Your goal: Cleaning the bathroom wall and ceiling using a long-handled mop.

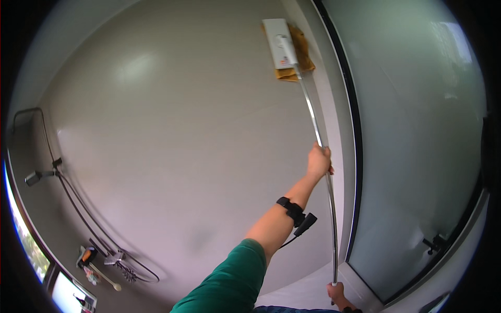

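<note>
A flat mop with a white rectangular head (274, 49) is raised high against the grey wall (188, 137). Under the head an orange-brown cloth (302, 45) sticks out on the right and below. From the head a shiny metal pole (333, 227) runs down along the wall's right edge. My left hand (319, 160) grips the pole about midway, arm stretched up. Down at the pole's lower end, my right hand (336, 291) is closed around it. A black strap with a cable (295, 213) circles my left forearm.
Right of the pole stands a frosted glass panel (415, 137) in a black frame, with a dark handle (434, 244) low down. At far left, a shower set (58, 168) with pipes and hose is mounted on the wall. Brushes (88, 258) hang nearby, beside a window (27, 234).
</note>
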`<control>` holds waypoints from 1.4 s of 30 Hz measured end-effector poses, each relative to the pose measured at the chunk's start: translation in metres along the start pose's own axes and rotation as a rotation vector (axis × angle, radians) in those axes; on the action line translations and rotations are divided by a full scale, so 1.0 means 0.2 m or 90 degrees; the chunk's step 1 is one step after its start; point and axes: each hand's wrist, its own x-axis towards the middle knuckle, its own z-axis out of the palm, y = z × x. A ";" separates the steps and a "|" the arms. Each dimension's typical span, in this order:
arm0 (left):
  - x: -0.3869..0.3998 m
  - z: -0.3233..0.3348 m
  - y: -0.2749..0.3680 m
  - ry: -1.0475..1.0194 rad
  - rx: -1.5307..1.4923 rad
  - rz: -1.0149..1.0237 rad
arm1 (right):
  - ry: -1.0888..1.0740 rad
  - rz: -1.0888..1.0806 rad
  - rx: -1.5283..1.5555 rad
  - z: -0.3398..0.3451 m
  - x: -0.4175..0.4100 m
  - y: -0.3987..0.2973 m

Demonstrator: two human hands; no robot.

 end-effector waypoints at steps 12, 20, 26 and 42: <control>-0.37 -0.24 -0.21 -0.138 -0.259 -0.123 | -0.303 0.097 0.096 0.29 -0.10 -0.09; -0.70 -1.03 -0.04 -0.047 -0.352 -0.102 | -0.310 0.036 -0.018 0.67 -0.21 -0.16; -1.03 -1.55 0.09 0.094 -0.363 -0.068 | -0.300 -0.054 -0.269 0.90 -0.33 -0.18; -1.70 -2.33 -0.06 0.453 -0.370 -0.037 | -0.298 -0.360 -0.456 1.18 -0.67 -0.38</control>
